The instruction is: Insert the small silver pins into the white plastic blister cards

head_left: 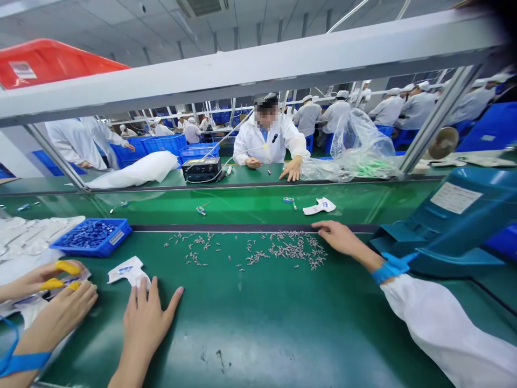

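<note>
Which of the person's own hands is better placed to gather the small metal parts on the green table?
Right. The right hand rests at the edge of the scattered metal parts; the left hand lies flat beside the white packet, well apart from them.

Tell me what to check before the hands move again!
1. Free right hand: ok, open, lying beside the small metal parts.
2. Free left hand: ok, flat on the green table, fingertips at the white packet.
3. Gathered parts: not ok, scattered along the table.
4. Upright blue tray: ok, small blue pieces inside.
5. Clear of co-worker's hands: not ok, close beside the left hand.
6. Anything under the right palm: cannot tell.
</note>
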Demonstrator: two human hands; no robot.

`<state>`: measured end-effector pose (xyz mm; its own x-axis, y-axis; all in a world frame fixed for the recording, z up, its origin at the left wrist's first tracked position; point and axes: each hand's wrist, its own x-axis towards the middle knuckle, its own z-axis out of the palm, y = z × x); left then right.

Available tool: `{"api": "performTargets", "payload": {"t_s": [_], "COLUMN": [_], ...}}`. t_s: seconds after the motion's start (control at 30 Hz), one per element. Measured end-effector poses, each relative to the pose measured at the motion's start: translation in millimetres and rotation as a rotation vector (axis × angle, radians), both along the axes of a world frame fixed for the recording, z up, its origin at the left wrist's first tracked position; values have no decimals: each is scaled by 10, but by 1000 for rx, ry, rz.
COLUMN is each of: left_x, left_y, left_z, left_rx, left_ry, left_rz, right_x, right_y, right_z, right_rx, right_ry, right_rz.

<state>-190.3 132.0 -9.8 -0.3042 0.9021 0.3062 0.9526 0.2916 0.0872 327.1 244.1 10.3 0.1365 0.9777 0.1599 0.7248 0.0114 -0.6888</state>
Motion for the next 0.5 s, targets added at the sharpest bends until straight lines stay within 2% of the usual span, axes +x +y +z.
{"api": "performTargets", "payload": {"t_s": [0.1,0.2,0.37,0.5], "left_x": [91,330,1001,1498], "left_y": [-118,-379,-943,-1238], "left_z": [-3,-33,-189,-329], "left_rx": [63,128,151,153], "left_ry": [8,-21,-86,-137], "left_rz": [-131,-322,-660,-705], "right_x": [3,-5,50,170], "right_y": [-356,-563,-620,-621], "right_z": [-90,-123,-154,-200], "right_rx": [-15,0,-46,-29], "right_ry": [-83,-213,-244,-255], "right_rz": [160,225,180,194]}}
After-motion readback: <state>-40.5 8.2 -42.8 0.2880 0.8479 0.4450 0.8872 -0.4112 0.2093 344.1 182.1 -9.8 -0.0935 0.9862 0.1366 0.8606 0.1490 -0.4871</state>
